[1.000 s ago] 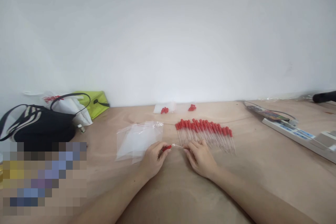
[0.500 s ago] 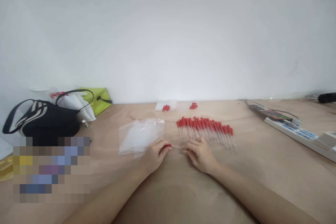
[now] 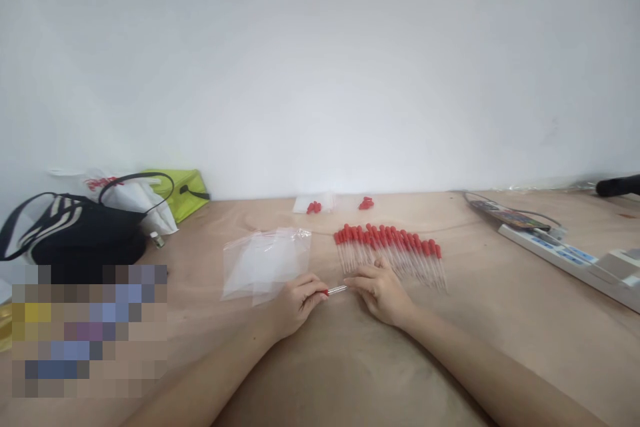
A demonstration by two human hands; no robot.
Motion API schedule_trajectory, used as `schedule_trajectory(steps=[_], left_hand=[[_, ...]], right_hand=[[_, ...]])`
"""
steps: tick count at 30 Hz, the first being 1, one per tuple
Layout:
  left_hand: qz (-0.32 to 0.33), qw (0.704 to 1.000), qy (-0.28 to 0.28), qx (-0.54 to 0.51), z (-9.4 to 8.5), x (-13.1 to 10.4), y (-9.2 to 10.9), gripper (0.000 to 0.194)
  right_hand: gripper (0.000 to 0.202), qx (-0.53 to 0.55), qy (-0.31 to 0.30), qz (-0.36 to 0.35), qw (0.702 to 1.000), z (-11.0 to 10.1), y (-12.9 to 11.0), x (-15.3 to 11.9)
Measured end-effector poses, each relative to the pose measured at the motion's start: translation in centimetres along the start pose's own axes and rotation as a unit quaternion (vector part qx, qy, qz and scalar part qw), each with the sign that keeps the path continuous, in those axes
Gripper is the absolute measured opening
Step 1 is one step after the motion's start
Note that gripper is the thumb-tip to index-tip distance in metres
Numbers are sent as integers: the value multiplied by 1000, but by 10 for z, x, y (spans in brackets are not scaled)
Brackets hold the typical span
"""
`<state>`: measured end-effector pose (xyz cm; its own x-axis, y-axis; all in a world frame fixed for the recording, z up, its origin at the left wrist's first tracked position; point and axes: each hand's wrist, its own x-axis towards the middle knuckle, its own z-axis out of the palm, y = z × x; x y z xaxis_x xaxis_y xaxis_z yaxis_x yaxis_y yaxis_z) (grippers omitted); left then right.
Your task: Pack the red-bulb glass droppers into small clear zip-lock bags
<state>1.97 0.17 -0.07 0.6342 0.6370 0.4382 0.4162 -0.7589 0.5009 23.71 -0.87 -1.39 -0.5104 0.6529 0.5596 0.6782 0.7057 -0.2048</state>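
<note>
Between my two hands lies a clear dropper [image 3: 337, 290] with a red bulb, roughly level above the table. My left hand [image 3: 301, 303] pinches its red bulb end. The fingers of my right hand [image 3: 379, 290] are closed round the other end of the clear tube. Just behind my right hand, a row of red-bulbed droppers [image 3: 387, 240] lies side by side, bulbs toward the wall. Clear zip bags [image 3: 270, 263] lie flat behind my left hand. Two small piles of red bulbs, the left pile [image 3: 314, 207] and the right pile [image 3: 367, 203], sit near the wall.
At the left are a black bag [image 3: 90, 233], a white plastic bag [image 3: 133, 203], a lime-green bag [image 3: 185, 190] and a small bottle [image 3: 157, 239]. A white power strip [image 3: 565, 260] and a phone-like device [image 3: 515, 215] with cables lie at the right. A blurred patch covers the lower left.
My left hand has shifted slightly down, covering more of the red bulb, and the dropper between my hands is tilted a little differently. The whole view has moved slightly.
</note>
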Motion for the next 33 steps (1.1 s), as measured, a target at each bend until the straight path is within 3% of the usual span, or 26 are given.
schedule_trajectory(steps=[5, 12, 26, 33], left_hand=[[-9, 1000, -18, 19, 0, 1, 2, 20], [7, 998, -23, 52, 1, -1, 4, 18], [35, 996, -36, 68, 0, 0, 6, 18], [70, 985, 53, 146, -3, 5, -2, 19]], right_hand=[[38, -25, -1, 5, 1000, -5, -5, 1], [20, 12, -6, 34, 999, -5, -15, 1], [25, 36, -50, 72, 996, 1, -24, 5], [19, -63, -46, 14, 997, -12, -23, 17]])
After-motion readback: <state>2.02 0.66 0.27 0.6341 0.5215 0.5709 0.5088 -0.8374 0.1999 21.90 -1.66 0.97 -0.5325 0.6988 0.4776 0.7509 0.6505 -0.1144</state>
